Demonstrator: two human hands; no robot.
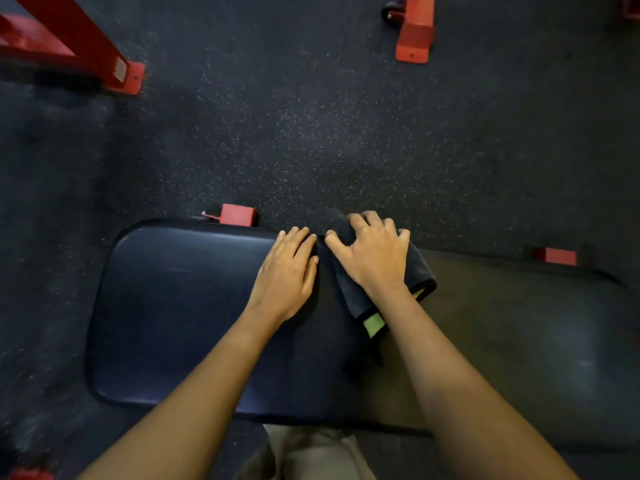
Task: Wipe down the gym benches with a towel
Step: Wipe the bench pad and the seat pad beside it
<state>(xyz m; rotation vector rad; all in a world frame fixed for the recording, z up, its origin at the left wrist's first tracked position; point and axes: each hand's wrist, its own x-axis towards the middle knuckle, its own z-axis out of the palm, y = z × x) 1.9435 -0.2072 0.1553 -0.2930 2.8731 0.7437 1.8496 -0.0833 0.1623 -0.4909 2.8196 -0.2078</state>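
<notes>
**Forearms (194, 393) stretching out over the surface (166, 306)**

Left grip (285, 271) is lying flat and open on it, holding nothing. Right grip (375, 254) is clutching the dark towel (420, 271) at the far edge. Speckled floor (311, 133) and red frames (414, 36) are sitting beyond.

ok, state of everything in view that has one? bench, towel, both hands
bench: pad lies flat, towel and arms over it.
towel: bunched, lying at the bench's far edge.
left hand: flat on the bench beside the towel, holds nothing.
right hand: fingers curled over the towel, pressing it down.
</notes>
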